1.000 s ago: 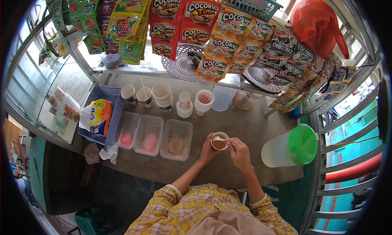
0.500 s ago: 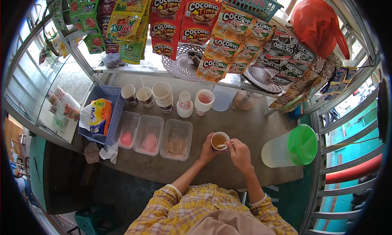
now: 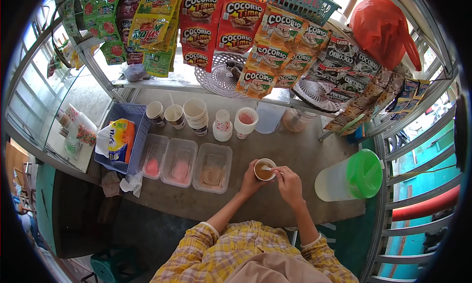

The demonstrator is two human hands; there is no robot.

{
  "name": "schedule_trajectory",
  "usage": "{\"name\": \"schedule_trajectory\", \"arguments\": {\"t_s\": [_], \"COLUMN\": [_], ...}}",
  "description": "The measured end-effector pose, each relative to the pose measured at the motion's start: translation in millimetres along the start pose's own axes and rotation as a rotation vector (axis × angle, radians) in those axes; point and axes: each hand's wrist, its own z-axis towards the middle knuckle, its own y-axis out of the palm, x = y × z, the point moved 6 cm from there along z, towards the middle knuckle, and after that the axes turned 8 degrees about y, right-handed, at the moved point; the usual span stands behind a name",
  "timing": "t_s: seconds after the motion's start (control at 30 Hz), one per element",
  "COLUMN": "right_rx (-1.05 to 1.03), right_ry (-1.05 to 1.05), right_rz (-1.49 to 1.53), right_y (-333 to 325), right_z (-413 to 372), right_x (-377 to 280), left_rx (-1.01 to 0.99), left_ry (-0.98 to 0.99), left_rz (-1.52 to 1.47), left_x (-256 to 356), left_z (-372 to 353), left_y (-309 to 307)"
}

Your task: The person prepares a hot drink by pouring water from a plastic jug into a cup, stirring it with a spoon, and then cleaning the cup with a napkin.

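Observation:
A paper cup of brownish liquid is held upright by my left hand, whose fingers wrap round its left side. Pinched in my right hand is a white spoon; its lower end dips into the liquid. Left of the cup sits a clear plastic container with brownish powder in it. Two more containers beside it hold pink powder. To the right, a clear pitcher with a green lid leans at a slant in this view.
Stacked paper cups and a small tub with pink contents line the back of the table. A blue basket holds a tissue pack at left. Drink sachets hang overhead.
The spoon has shifted within the cup, its tip moving up and to the left. My left hand and the cup stay in nearly the same place.

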Motion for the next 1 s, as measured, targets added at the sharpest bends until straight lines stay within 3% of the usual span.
{"name": "schedule_trajectory", "arguments": {"t_s": [0.17,0.47,1.0], "right_rx": [-0.026,-0.03,-0.044], "right_ry": [0.026,0.069,0.031], "right_rz": [-0.054,0.165,-0.039], "right_y": [2,0,1], "right_z": [-2,0,-3], "right_x": [7,0,4], "left_rx": [0.013,0.016,0.011], "left_ry": [0.003,-0.015,0.006], "left_rz": [0.016,0.0,0.03], "left_x": [-3,0,0], "left_z": [-1,-1,-1], "left_y": [0,0,-1]}}
